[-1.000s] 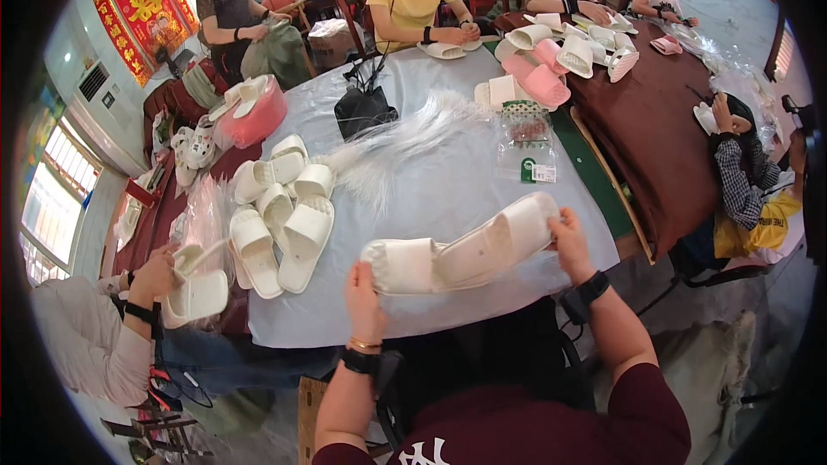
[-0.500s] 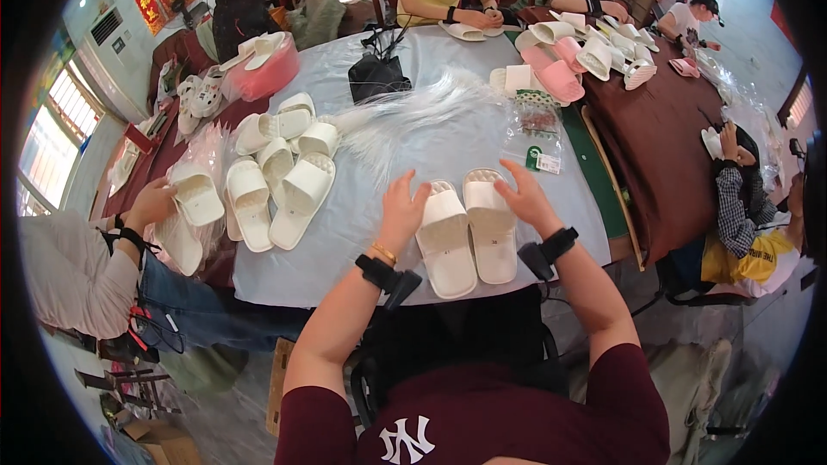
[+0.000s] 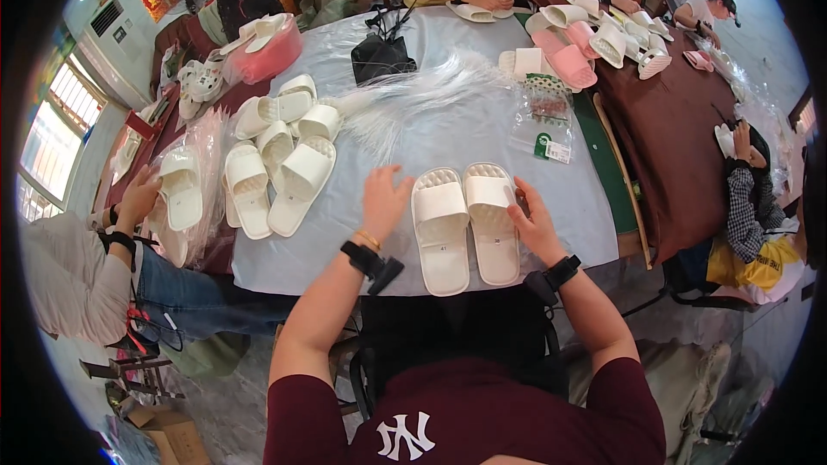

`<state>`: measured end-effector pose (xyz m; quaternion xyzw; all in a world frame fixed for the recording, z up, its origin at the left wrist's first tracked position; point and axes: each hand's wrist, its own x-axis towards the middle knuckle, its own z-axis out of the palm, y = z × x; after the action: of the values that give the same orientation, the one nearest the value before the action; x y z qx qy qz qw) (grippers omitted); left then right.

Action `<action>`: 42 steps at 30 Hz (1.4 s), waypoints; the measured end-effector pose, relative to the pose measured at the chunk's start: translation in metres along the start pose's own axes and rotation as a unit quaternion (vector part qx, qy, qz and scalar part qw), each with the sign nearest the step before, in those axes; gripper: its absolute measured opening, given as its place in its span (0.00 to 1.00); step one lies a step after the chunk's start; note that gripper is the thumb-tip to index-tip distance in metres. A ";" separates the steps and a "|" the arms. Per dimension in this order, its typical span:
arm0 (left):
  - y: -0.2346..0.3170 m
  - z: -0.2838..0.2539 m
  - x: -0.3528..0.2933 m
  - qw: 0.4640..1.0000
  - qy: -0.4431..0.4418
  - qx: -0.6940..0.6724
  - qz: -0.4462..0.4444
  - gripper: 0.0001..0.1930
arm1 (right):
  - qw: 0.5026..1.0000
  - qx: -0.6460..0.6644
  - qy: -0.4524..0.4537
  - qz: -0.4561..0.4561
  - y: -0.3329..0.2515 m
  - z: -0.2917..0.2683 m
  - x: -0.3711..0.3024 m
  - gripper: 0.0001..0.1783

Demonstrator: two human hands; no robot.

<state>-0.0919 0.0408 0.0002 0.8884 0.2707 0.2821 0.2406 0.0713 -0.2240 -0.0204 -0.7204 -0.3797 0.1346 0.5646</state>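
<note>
Take as landmark the pair of cream-white, open-toed moulded slippers (image 3: 457,222), flat on the pale grey-blue plastic sheet (image 3: 590,224). Note the arrangement: side by side, soles down, toe ends away from the camera wearer, broad straps (image 3: 442,205) uppermost; probably set thus to expose both straps and both footbeds (image 3: 498,254) to view at once. Right hand (image 3: 536,224): at the right edge of the pair, fingers parted in a loose curve, thumb toward the strap; apparently placed to square or steady that side, firm contact impossible to tell. Left hand (image 3: 385,202): left of the pair, apart from it, fingers loosely bent and parted, pinching nothing; probably clear of the pair to leave that side unobstructed. Farther left of the pair: an overlapping heap of white slippers (image 3: 310,170), likely grouped there for easy reach. Beyond the pair: a loose bundle of glossy white strands (image 3: 431,90) and a black fabric pouch (image 3: 379,58). Beyond and right of the pair: a clear, flat plastic bag (image 3: 541,125).
</note>
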 end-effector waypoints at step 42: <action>0.009 -0.035 0.058 0.929 -0.107 -0.329 -0.130 0.11 | 0.996 0.019 -0.017 -0.083 -0.085 0.133 0.095 0.08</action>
<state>-0.0705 0.0793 0.0522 0.7413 0.2480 0.2245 0.5819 0.0190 -0.0568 0.0366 -0.6726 -0.4454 0.1067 0.5812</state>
